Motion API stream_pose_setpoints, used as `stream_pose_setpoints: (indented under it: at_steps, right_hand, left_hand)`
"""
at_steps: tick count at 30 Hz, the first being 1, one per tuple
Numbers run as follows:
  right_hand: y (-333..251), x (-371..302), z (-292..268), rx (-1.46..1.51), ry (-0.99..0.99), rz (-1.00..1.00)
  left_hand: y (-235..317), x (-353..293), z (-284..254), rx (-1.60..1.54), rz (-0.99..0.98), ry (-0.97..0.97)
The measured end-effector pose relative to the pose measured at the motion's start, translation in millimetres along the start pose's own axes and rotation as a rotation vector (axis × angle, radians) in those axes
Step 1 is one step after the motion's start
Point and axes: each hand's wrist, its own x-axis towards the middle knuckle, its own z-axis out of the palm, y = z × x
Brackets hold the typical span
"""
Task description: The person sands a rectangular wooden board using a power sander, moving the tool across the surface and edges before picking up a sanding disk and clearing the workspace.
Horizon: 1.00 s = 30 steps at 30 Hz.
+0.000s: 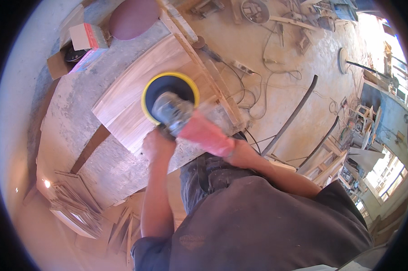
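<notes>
Both of my hands hold a red power sander (205, 134) with a grey metal head, blurred by motion. Its round black pad with a yellow rim (171, 74) sits over a pale wooden panel (127, 106); the underside of the pad is hidden. My left hand (158, 145) is closed round a dark side handle next to the head. At the rear end of the red body, my right hand (238, 153) is wrapped round it. The panel lies on a grey, dusty workbench (77, 106), alongside a long wooden strip (204, 70) at its right edge.
A purple-brown sanding disc (134, 19) and an opened cardboard box (83, 43) occupy the bench's far left. Thin boards (75, 205) lean at lower left. On the floor to the right are cables (262, 92), another disc-headed tool (208, 50) and a dark curved bar (292, 113).
</notes>
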Motion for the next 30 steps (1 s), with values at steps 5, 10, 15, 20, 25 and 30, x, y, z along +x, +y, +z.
stream_pose_setpoints:
  at_steps: [5, 10, 15, 20, 25, 30]
  right_hand:
    - [5, -26, -68, 0.253, 0.019, 0.312]
    - [-1, -23, -72, 0.253, 0.062, 0.280]
    - [-18, 9, -24, 0.055, 0.000, -0.036]
    - [-68, 38, -16, -0.013, -0.099, 0.006]
    - [-54, 42, -40, 0.083, 0.027, 0.065]
    - [-79, 39, -101, 0.321, -0.069, 0.540]
  left_hand:
    - [102, 25, -20, 0.048, 0.283, -0.122]
    - [106, 33, -27, 0.009, 0.267, -0.115]
    - [6, 24, -11, 0.013, 0.069, 0.036]
    - [-43, 32, -24, -0.030, -0.040, 0.129]
    - [40, 69, -72, 0.073, 0.134, 0.001]
    - [102, 97, -89, 0.047, 0.319, 0.015]
